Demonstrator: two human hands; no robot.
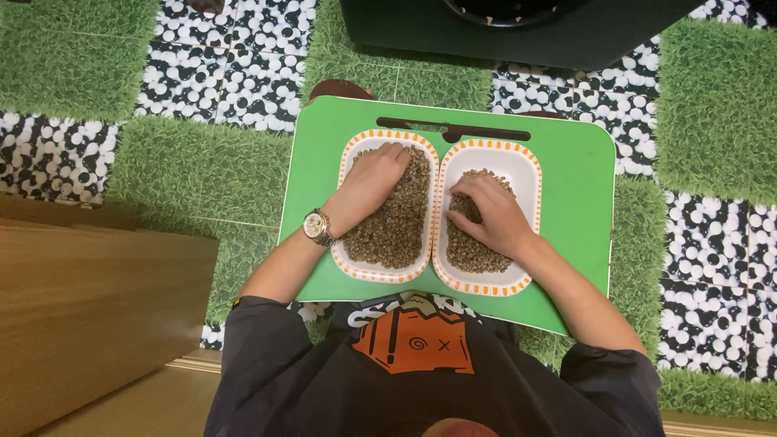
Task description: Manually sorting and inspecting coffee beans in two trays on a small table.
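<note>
Two white rectangular dishes with orange-dashed rims sit side by side on a green lap tray [575, 178]. The left dish [348, 154] is nearly full of small brown-green beans [396, 235]. My left hand [374, 180], with a metal wristwatch [316, 227] on the wrist, lies palm down on those beans, fingers curled at the dish's far end. The right dish [524, 166] holds fewer beans [473, 252], heaped toward its left and near side. My right hand [490, 212] rests on that heap with its fingers bent into the beans; what the fingers hold is hidden.
The tray has a dark handle slot [453, 128] at its far edge. The floor is covered in grass-patterned [712, 105] and black-and-white pebble-patterned [243, 65] mats. A dark box-like object [518, 32] stands beyond the tray. A wooden surface [89, 307] lies at my left.
</note>
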